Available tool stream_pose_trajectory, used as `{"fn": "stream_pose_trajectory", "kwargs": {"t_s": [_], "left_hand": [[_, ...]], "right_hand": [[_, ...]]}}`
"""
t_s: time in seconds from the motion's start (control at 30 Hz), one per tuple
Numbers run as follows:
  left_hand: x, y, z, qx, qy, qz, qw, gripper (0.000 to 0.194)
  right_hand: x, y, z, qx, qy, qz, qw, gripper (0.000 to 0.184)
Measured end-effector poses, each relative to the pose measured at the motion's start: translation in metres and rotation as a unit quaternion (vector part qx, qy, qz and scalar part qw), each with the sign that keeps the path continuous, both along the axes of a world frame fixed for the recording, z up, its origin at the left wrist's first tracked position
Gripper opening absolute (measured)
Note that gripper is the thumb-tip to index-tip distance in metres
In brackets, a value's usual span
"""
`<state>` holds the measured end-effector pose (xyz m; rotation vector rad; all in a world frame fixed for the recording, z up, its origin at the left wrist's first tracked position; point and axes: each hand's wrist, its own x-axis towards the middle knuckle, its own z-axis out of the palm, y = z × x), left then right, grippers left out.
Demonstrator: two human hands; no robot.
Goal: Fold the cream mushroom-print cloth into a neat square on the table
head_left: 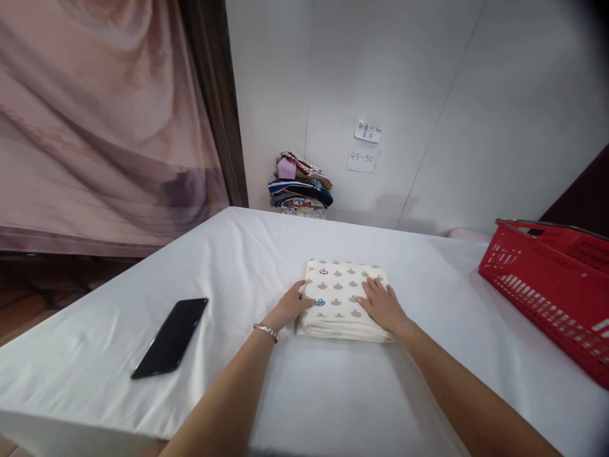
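A folded cream cloth [343, 292] with grey mushroom-like prints, plus a red one and a blue one, lies in a thick square bundle on the white-covered table [228, 266]. My left hand [291, 304] rests at its left edge, fingers reaching onto the top, a silver bangle at the wrist. On the right part of the bundle my right hand [383, 306] lies flat with its fingers spread. Both hands touch the cloth without gripping it. Layered folds show along the near edge.
A black phone [171, 338] lies to the left on the table. At the right edge stands a red plastic basket [552, 285]. Beyond the far edge is a stack of folded fabrics [301, 187] against the wall. A pink curtain [104, 120] hangs at the left.
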<state>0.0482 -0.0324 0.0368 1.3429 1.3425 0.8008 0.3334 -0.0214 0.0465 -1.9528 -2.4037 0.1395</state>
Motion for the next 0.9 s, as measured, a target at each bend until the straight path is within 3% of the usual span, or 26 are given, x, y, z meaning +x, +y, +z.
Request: {"fn": "stream_pose_trajectory", "kwargs": {"t_s": [0.1,0.2,0.3,0.43,0.57,0.77,0.83,0.9], "left_hand": [[0.0,0.0,-0.001,-0.003,-0.012,-0.007,1.0,0.076],[-0.001,0.001,-0.002,-0.005,-0.012,-0.007,1.0,0.075],[-0.001,0.001,-0.004,0.004,-0.006,-0.008,1.0,0.072],[0.0,0.002,-0.005,0.01,-0.006,-0.005,1.0,0.068],[0.002,0.002,-0.003,-0.01,-0.009,-0.002,1.0,0.071],[0.0,0.002,-0.007,-0.005,-0.06,-0.005,0.998,0.076],[-0.001,0.003,-0.008,-0.008,-0.059,-0.002,0.998,0.077],[-0.002,0.003,-0.009,-0.013,-0.052,0.001,0.999,0.079]], "right_hand": [[-0.004,-0.007,0.002,-0.027,-0.003,-0.007,1.0,0.065],[-0.02,-0.015,0.016,-0.032,-0.003,-0.007,0.999,0.066],[-0.049,-0.033,0.027,-0.028,0.027,0.063,0.997,0.066],[-0.084,-0.063,0.015,-0.045,0.066,0.172,0.982,0.067],[-0.096,-0.075,-0.001,-0.011,0.055,0.173,0.983,0.069],[-0.08,-0.078,0.007,-0.058,0.085,0.176,0.979,0.066],[-0.058,-0.073,0.007,-0.063,0.105,0.133,0.983,0.063],[-0.029,-0.063,0.004,-0.04,0.133,0.04,0.989,0.063]]}}
